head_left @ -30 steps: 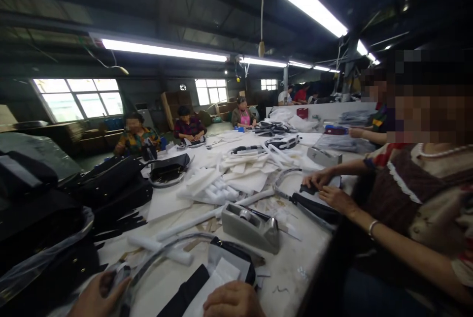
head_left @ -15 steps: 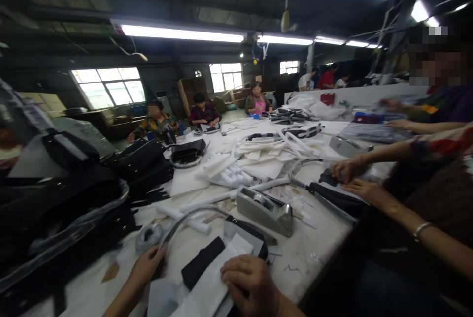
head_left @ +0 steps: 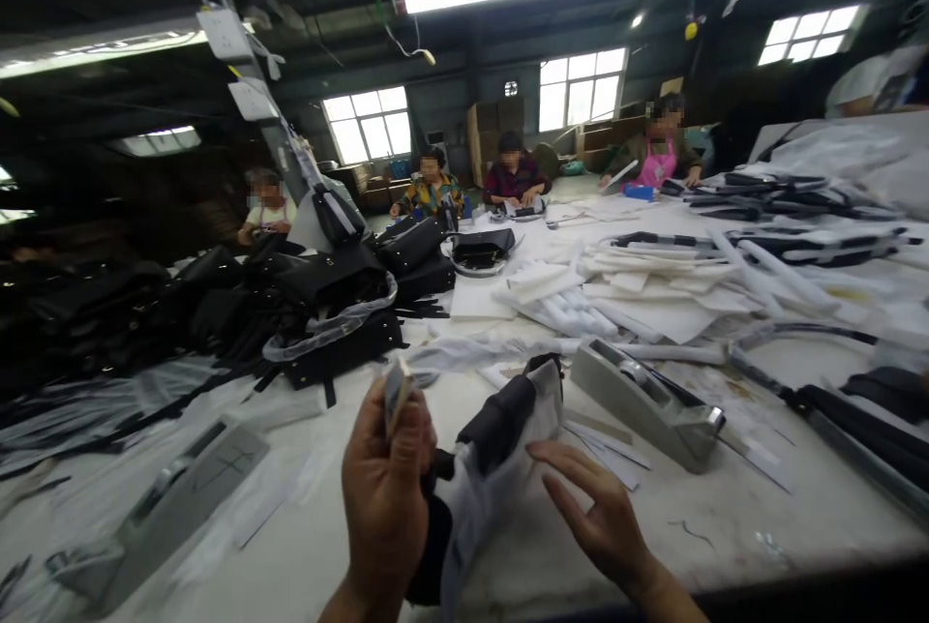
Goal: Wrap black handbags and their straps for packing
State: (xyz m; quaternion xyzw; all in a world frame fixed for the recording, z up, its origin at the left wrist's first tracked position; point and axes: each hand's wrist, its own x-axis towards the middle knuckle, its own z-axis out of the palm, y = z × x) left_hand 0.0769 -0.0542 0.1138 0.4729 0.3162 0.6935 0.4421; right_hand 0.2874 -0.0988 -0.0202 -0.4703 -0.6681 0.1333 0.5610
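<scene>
My left hand [head_left: 384, 488] is closed around a bag handle [head_left: 397, 393], whose greyish, plastic-wrapped end shows above the thumb. Below and to the right of that fist, a black handbag [head_left: 499, 425] stands tilted on the table, partly covered by a white wrapping sheet [head_left: 500, 497]. My right hand [head_left: 599, 517] is open beside the bag, fingers spread and their tips close to the sheet; whether they touch it I cannot tell. Behind the bag is a grey tape dispenser [head_left: 645, 405].
A second tape dispenser [head_left: 166, 507] lies at the left on the worktable [head_left: 762, 526]. Black handbags [head_left: 334, 289] are piled at the far left. White sheets [head_left: 653, 284] and foam rolls cover the middle. Another wrapped bag [head_left: 856, 420] lies at right. Several people sit across the table.
The view has swung left. My left hand has raised the handle, and the bag, earlier lying flatter, is tilted up. My right hand has come off the white sheet and spread its fingers.
</scene>
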